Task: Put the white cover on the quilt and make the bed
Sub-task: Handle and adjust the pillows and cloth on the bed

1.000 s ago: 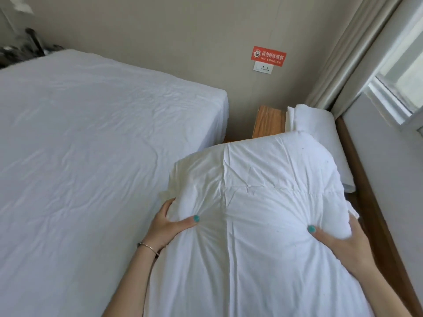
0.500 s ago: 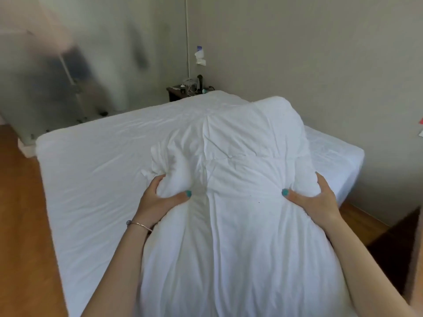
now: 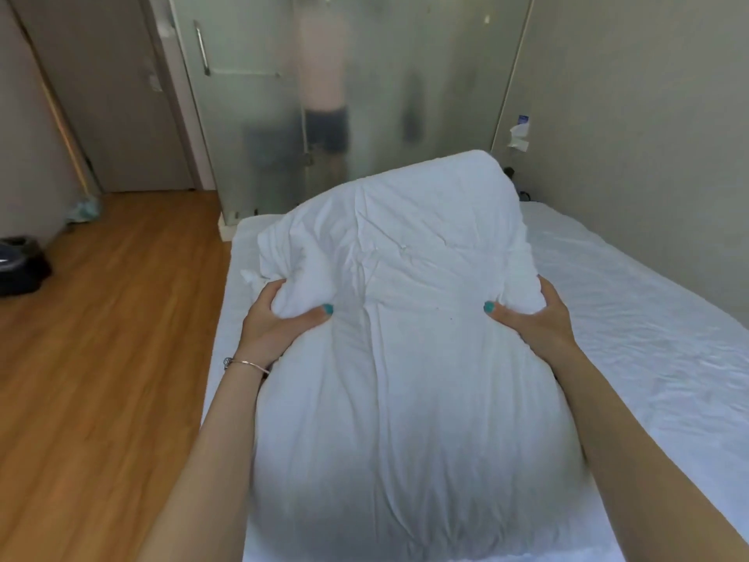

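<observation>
I hold a bulky, folded white quilt bundle [image 3: 409, 318] up against my front, its lower part hanging close to me and its top rising ahead over the bed. My left hand [image 3: 275, 318] grips the rumpled left edge, fingers curled round a bunch of the cloth with the thumb pressed on the front. My right hand [image 3: 535, 318] clasps the right side, thumb on the front and fingers wrapped behind the fold. Under and beyond the bundle lies the bed with its creased white sheet [image 3: 628, 318], bare of any quilt. I judge that I am carrying the quilt to the bed, with the covering not yet begun; I cannot tell whether the cover is part of this bundle. Next I should lower it onto the sheet and open it out flat. To the left is the brown wooden floor [image 3: 113, 318]; farther off stands a frosted glass partition [image 3: 259, 115].
</observation>
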`<state>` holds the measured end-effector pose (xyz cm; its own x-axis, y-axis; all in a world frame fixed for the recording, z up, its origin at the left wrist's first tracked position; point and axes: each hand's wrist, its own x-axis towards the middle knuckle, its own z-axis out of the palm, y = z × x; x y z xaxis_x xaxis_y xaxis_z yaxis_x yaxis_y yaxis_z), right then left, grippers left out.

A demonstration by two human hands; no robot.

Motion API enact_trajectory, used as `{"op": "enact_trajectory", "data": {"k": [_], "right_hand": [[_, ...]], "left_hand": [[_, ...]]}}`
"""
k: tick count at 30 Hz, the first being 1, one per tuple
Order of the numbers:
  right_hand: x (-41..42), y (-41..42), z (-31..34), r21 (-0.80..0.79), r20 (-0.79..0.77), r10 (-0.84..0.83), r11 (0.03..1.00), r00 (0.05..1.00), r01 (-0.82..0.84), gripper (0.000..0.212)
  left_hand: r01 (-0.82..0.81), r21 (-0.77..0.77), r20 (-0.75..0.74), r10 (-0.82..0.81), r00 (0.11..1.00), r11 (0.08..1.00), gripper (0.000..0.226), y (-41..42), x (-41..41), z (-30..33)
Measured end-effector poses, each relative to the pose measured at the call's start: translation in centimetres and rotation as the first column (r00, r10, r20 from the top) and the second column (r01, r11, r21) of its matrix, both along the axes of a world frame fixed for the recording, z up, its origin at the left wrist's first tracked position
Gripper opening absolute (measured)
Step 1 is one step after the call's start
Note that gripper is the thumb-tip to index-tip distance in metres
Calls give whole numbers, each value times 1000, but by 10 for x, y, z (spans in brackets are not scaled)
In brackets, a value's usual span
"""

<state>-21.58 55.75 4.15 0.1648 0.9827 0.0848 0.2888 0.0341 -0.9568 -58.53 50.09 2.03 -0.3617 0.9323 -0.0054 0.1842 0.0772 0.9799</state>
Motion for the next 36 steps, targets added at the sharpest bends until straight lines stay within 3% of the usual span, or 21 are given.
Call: {"op": "enact_trajectory", "data": {"k": [2, 6, 14, 17, 19, 20, 21, 23, 25, 29, 33, 36], "right_hand": [[-4, 40, -2, -7, -5, 72, 997, 997, -72, 101], [-11, 113, -9, -19, -49, 198, 980, 979, -199, 96], [-31, 233, -31, -61, -76, 363, 928, 929, -368, 102], [-33, 265, -75, -262, -21, 419, 874, 908, -409, 111], [-36, 274, -127, -483, 144, 413, 823, 899, -300, 114], [-40, 275, -157, -557, 249, 411, 802, 877, -218, 108], [-46, 273, -183, -583, 335, 407, 798, 850, -152, 101], [-61, 270, -212, -529, 454, 389, 842, 802, -110, 83], [-74, 281, -220, -470, 516, 397, 872, 759, -136, 71], [-76, 294, -231, -469, 549, 402, 874, 733, -127, 68], [-79, 289, -234, -436, 581, 378, 892, 721, -116, 68], [-78, 286, -230, -433, 578, 376, 893, 724, -118, 69]], "left_hand": [[-63, 7, -8, 63, 998, 998, 94, 15, 1, 1], [-165, 68, -46, 169, 985, 984, 56, 52, 10, 1], [-296, 45, -42, 297, 954, 954, 44, 111, 16, 6], [-281, -181, -44, 278, 960, 942, 60, 126, -2, -47], [-318, -521, -220, 235, 947, 792, 95, 135, -10, -109], [-353, -646, -341, 158, 927, 677, 103, 140, -6, -141], [-392, -680, -443, 78, 893, 619, 97, 148, 1, -170], [-411, -566, -524, 73, 848, 714, 65, 163, 23, -204], [-358, -512, -517, 53, 854, 780, 54, 177, 33, -215], [-252, -615, -425, -44, 904, 747, 63, 184, 12, -235], [-258, -579, -411, -4, 912, 773, 65, 184, 9, -242], [-311, -587, -390, 75, 918, 747, 82, 182, 15, -239]]}}
